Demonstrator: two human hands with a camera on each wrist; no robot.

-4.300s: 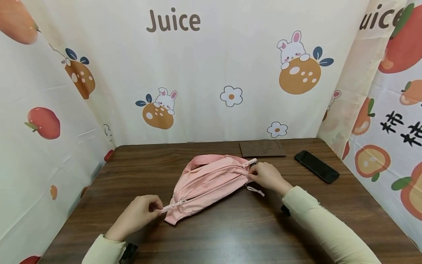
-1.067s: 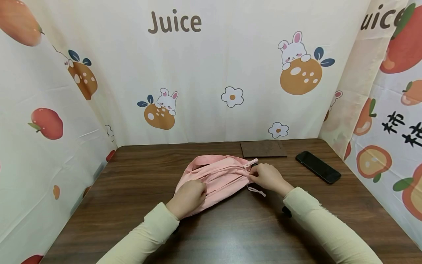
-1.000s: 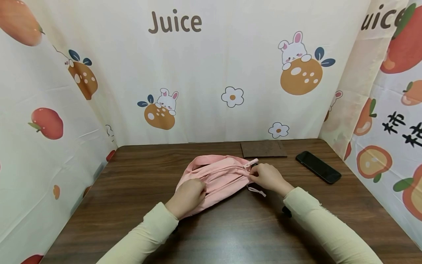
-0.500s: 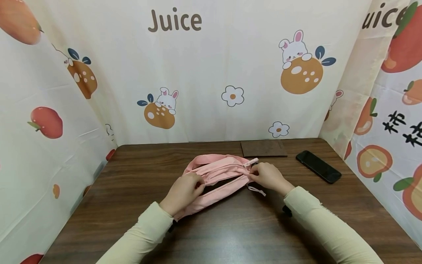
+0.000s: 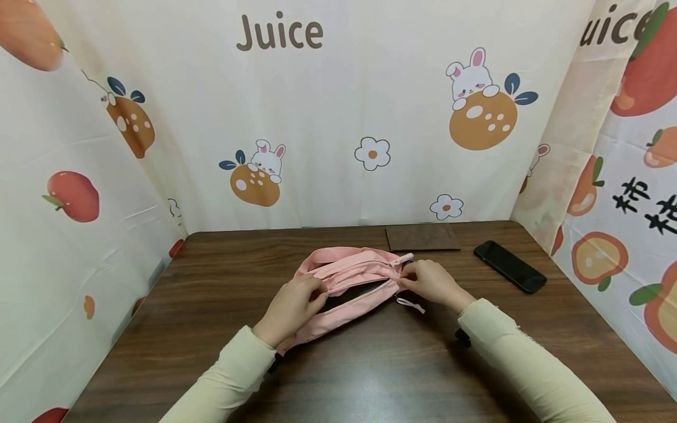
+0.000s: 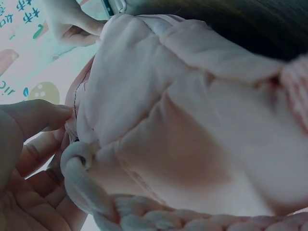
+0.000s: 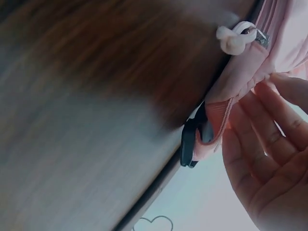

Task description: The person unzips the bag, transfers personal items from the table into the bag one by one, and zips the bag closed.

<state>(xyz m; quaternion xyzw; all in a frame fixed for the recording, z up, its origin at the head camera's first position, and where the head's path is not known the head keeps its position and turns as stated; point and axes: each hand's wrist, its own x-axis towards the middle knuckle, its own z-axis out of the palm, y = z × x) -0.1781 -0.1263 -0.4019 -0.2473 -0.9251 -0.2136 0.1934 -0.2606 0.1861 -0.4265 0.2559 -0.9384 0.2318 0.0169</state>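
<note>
A pink waist bag [image 5: 349, 311] lies slantwise on the table, its front pocket gaping with a dark interior [image 5: 365, 289]. My left hand [image 5: 291, 308] pinches the upper edge of that opening between thumb and fingers. In the left wrist view, a braided zipper pull [image 6: 159, 219] hangs close by the left fingers. At the bag's far right end, my right hand [image 5: 431, 285] pinches the fabric. The right wrist view shows a black buckle [image 7: 190, 144] beside those fingers, and a pale knotted cord pull [image 7: 236, 39] on the zipper.
A black phone [image 5: 510, 267] lies on the table at the back right. A flat dark brown rectangular piece [image 5: 422, 238] lies by the table's back edge. Fruit-printed curtains [image 5: 317, 117] surround the wooden table [image 5: 222, 264] behind and at both sides.
My left hand has gone from the braided pull at the bag's left end to the pocket's upper edge. The pocket, earlier closed over, now gapes. The right hand has kept its place.
</note>
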